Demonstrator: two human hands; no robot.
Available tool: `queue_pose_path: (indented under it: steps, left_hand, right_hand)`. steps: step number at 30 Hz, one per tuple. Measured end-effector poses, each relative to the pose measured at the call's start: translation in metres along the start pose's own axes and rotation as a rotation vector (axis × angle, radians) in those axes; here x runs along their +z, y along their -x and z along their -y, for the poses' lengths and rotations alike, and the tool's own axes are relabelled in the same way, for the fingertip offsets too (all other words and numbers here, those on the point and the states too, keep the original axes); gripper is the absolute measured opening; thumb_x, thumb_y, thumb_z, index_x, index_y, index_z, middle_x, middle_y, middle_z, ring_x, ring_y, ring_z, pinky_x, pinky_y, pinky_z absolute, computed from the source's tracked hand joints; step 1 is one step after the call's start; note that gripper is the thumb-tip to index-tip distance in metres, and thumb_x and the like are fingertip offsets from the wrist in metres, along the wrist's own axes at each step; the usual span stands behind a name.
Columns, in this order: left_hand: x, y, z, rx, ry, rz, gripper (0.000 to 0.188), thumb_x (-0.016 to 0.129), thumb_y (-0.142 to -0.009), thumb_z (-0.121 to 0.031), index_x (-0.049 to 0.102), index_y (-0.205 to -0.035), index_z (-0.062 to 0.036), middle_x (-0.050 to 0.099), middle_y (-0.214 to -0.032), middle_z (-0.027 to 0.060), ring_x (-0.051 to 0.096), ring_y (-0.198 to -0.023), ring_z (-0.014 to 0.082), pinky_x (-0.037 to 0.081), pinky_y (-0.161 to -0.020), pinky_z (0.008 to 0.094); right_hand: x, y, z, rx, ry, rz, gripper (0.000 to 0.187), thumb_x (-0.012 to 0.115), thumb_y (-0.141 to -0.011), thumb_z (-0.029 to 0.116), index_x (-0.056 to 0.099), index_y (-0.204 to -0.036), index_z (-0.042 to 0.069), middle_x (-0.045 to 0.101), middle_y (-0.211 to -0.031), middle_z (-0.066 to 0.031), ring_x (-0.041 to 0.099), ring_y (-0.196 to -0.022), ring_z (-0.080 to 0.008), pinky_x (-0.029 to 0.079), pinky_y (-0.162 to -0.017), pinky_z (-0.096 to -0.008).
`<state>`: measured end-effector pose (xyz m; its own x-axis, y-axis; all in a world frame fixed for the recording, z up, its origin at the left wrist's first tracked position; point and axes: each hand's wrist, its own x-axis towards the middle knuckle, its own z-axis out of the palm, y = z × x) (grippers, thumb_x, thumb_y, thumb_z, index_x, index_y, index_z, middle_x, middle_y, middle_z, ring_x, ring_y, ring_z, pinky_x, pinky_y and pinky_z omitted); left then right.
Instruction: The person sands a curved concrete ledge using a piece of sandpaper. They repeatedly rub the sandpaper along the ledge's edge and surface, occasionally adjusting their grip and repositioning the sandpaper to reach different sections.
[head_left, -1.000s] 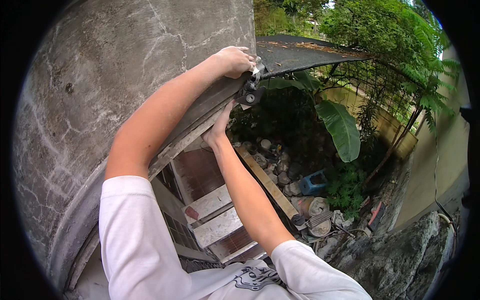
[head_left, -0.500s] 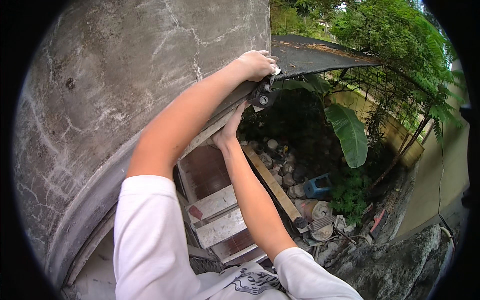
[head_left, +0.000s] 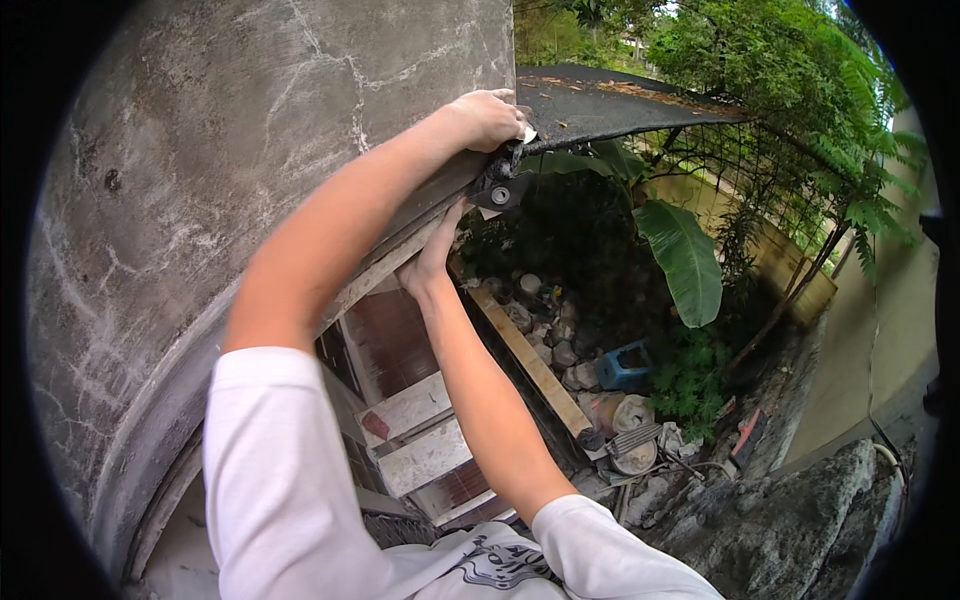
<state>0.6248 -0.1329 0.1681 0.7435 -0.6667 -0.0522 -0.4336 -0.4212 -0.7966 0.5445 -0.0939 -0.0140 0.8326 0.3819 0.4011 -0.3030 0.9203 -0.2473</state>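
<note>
My left hand (head_left: 488, 120) is closed at the wall's corner, by the near edge of a black shade sheet (head_left: 585, 113). A small white bit (head_left: 529, 131) shows at its fingertips; what else the fingers hold is hidden. Just below hang bunched black material and a dark corner tab with a metal eyelet (head_left: 501, 196). My right hand (head_left: 430, 262) is raised against the underside of the concrete ledge (head_left: 385, 265). Its fingers stretch up toward the eyelet tab, thumb apart, partly hidden by the ledge. Whether they touch the tab I cannot tell.
A cracked grey wall (head_left: 220, 130) rises on the left. Far below are white-edged steps (head_left: 425, 460), a wooden plank (head_left: 530, 360), a blue plastic stool (head_left: 622, 366) and rubble. A large banana leaf (head_left: 682, 262) hangs to the right, before a yellowish boundary wall (head_left: 780, 255).
The whole view has shifted slightly, so arms, wall and sheet all sit a little farther left and higher. Both hands keep their places at the corner and ledge.
</note>
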Motion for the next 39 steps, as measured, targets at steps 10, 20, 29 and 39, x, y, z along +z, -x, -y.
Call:
queue_pose_path:
  steps: [10,20,29,39]
  left_hand:
    - [-0.006,-0.026,0.004,0.031,-0.070,0.044,0.044,0.054,-0.088,-0.011,0.058,-0.131,-0.0156,0.055,-0.141,0.0003,0.047,-0.134,0.0157,0.026,-0.120,0.0407]
    - [0.002,0.000,0.007,-0.026,-0.030,0.057,0.046,0.057,-0.084,-0.006,0.062,-0.127,-0.0210,0.057,-0.139,-0.0006,0.048,-0.134,0.0190,0.030,-0.118,0.0396]
    - [0.013,-0.018,0.010,-0.006,-0.019,-0.080,0.042,0.054,-0.088,-0.009,0.062,-0.127,-0.0220,0.052,-0.144,-0.0048,0.041,-0.139,0.0149,0.028,-0.119,0.0400]
    - [-0.012,0.010,0.013,-0.051,-0.030,0.136,0.050,0.058,-0.078,-0.003,0.067,-0.122,-0.0246,0.060,-0.136,-0.0019,0.053,-0.129,0.0151,0.028,-0.119,0.0413]
  right_hand:
    - [0.004,0.001,0.002,0.018,-0.029,-0.026,0.094,0.024,-0.090,0.080,0.027,-0.153,0.010,0.031,-0.156,-0.0115,0.033,-0.141,-0.0306,0.030,-0.116,-0.0449]
    - [0.011,0.005,0.005,0.005,0.025,-0.054,0.095,0.023,-0.090,0.080,0.026,-0.153,0.009,0.031,-0.156,-0.0128,0.034,-0.140,-0.0321,0.030,-0.114,-0.0461]
    - [0.008,0.003,0.005,0.013,0.029,-0.030,0.095,0.021,-0.089,0.081,0.024,-0.153,0.010,0.029,-0.157,-0.0112,0.034,-0.141,-0.0315,0.030,-0.116,-0.0453]
    - [0.004,0.000,0.001,0.008,-0.003,-0.027,0.101,0.030,-0.086,0.083,0.024,-0.154,0.009,0.028,-0.157,-0.0136,0.031,-0.141,-0.0333,0.029,-0.115,-0.0486]
